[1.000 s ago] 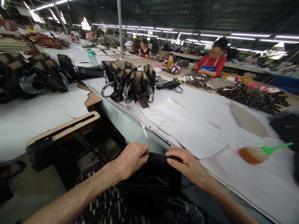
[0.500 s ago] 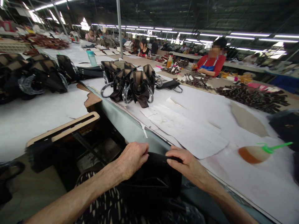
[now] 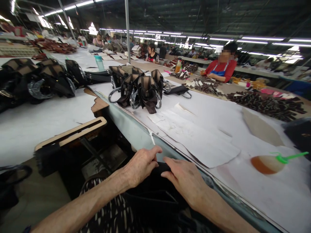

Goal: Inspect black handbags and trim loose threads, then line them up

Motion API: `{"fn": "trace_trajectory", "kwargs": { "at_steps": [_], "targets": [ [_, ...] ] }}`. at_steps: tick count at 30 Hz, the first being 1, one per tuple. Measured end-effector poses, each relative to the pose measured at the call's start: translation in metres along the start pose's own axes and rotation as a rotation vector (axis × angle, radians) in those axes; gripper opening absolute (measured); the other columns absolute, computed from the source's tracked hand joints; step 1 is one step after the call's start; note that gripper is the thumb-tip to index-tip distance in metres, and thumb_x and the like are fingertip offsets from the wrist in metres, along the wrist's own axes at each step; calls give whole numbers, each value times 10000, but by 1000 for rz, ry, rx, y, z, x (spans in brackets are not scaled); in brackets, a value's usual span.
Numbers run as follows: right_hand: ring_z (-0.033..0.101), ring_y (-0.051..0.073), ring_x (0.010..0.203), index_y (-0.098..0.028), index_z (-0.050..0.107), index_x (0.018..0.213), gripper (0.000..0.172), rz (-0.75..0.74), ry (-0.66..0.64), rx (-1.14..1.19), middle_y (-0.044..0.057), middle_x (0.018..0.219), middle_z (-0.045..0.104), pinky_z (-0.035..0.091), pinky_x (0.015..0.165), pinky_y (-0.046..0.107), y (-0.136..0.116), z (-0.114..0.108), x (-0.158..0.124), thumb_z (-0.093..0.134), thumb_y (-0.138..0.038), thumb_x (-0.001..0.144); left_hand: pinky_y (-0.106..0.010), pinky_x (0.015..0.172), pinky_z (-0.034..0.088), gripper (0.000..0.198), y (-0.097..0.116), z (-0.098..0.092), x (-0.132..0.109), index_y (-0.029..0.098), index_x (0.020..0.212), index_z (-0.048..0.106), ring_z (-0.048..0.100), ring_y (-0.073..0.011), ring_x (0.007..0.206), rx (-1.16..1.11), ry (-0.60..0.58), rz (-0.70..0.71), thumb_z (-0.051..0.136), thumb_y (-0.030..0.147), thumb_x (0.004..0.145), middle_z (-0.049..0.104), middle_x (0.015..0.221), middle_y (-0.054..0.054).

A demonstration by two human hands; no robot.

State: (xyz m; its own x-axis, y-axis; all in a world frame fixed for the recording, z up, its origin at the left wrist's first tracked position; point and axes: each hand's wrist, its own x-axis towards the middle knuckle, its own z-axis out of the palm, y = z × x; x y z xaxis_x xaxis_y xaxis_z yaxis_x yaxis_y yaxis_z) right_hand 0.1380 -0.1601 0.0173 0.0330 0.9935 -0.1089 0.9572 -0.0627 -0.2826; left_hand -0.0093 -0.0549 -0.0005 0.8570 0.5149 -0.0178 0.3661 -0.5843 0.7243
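A black handbag (image 3: 153,199) lies in my lap below the table edge, its mouth facing up and a pocket slit showing inside. My left hand (image 3: 142,166) pinches the bag's far rim between thumb and curled fingers, with the index finger pointing out to the right. Close beside it, my right hand (image 3: 186,178) has its thumb and fingers on either side of the same rim. The lower part of the bag is dark and hard to make out.
A white-covered table (image 3: 194,139) bears a cluster of black bags (image 3: 147,87) and a squeeze bottle (image 3: 267,163) with a green spout. More bags (image 3: 48,77) stand at left, near a slotted wooden frame (image 3: 73,132). Across the table sits a person in red (image 3: 222,66).
My right hand has moved left along the bag's rim, closer to my left hand. My left index finger has stretched outward. The view has shifted slightly.
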Motion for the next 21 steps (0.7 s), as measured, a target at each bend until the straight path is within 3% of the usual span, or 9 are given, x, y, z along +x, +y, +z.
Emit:
{"fn": "trace_trajectory", "kwargs": {
  "at_steps": [1, 4, 7, 9, 11, 14, 18, 21],
  "targets": [
    [591, 229, 709, -211, 598, 872, 126, 4, -19, -41, 56, 780, 666, 355, 606, 321, -3, 2, 3, 508, -288, 832, -219, 638, 398, 321, 1, -1, -1, 217, 1074, 460, 542, -123, 653, -5, -4, -2, 438, 130, 766, 607, 733, 32],
    [535, 174, 567, -215, 553, 636, 238, 32, -45, -57, 16, 586, 604, 285, 526, 288, -5, 3, 9, 469, -296, 843, -244, 676, 409, 329, 5, -8, -9, 227, 1100, 469, 561, -150, 719, -5, -37, -50, 478, 187, 773, 621, 805, 10],
    [470, 140, 520, -210, 491, 565, 283, 63, -37, -12, -13, 528, 547, 260, 512, 271, 0, -2, 11, 483, -317, 827, -320, 772, 417, 640, 7, -18, -21, 236, 1202, 424, 556, -231, 878, 6, -60, -196, 681, 341, 624, 605, 1002, -46],
    [449, 136, 517, -208, 464, 557, 295, 79, -22, -1, -19, 523, 529, 256, 514, 268, 3, -6, 11, 480, -331, 825, -349, 814, 412, 791, 3, -24, -29, 219, 1216, 427, 531, -270, 957, -43, -62, -320, 754, 347, 508, 585, 1075, -74],
    [442, 140, 522, -210, 452, 560, 292, 83, -12, -2, -21, 522, 522, 253, 518, 269, 4, -8, 11, 479, -337, 821, -327, 809, 420, 685, -4, -25, -36, 199, 1153, 488, 533, -258, 966, -165, -67, -394, 733, 265, 516, 599, 1054, -67],
    [450, 142, 537, -213, 457, 573, 276, 75, -13, -8, -26, 532, 527, 256, 529, 264, 1, -10, 12, 462, -322, 827, -273, 752, 436, 525, -14, -23, -41, 180, 1080, 552, 568, -207, 892, -421, -92, -366, 621, 117, 563, 634, 969, -31],
    [438, 127, 531, -206, 439, 572, 282, 65, -34, -27, -41, 519, 499, 253, 526, 247, -4, -12, 13, 441, -301, 837, -249, 777, 428, 528, -23, -20, -41, 171, 1095, 582, 572, -181, 897, -724, -128, -293, 518, 48, 585, 652, 974, -10],
    [428, 118, 516, -201, 429, 567, 298, 31, -60, -36, -47, 505, 477, 249, 517, 241, -3, -15, 12, 439, -313, 843, -225, 776, 422, 513, -30, -21, -39, 182, 1091, 599, 566, -159, 892, -819, -166, -285, 494, 50, 607, 654, 976, 7]
  ]
}}
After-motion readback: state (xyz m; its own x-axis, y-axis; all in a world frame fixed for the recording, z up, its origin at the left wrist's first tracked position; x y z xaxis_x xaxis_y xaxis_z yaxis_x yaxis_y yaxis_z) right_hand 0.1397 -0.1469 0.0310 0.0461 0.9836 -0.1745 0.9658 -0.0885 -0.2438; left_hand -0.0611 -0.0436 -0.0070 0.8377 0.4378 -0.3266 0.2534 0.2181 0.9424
